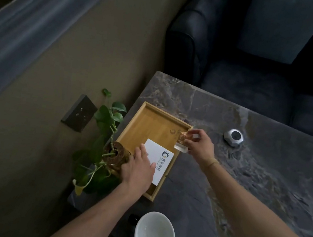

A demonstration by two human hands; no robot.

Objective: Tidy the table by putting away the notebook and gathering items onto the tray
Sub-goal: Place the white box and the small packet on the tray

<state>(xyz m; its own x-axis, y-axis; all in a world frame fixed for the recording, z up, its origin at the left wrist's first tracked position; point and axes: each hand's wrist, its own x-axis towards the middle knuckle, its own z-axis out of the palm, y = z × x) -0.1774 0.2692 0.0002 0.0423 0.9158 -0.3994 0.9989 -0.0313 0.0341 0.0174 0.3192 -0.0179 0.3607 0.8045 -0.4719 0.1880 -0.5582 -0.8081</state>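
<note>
A wooden tray (152, 120) lies on the grey marble table (265, 175) near its left edge. A white notebook (162, 161) with a round logo lies in the tray's near half. My left hand (138, 168) rests flat on the notebook's left part, fingers spread. My right hand (198, 144) holds a small clear glass (181, 142) tilted over the tray's right rim. A small ring-shaped mark shows on the tray floor beside the glass.
A potted green plant (105, 145) stands at the table's left edge, touching the tray side. A white bowl (154, 235) sits at the near edge. A round silver device (233, 137) lies further right. A dark sofa (263, 53) stands behind the table.
</note>
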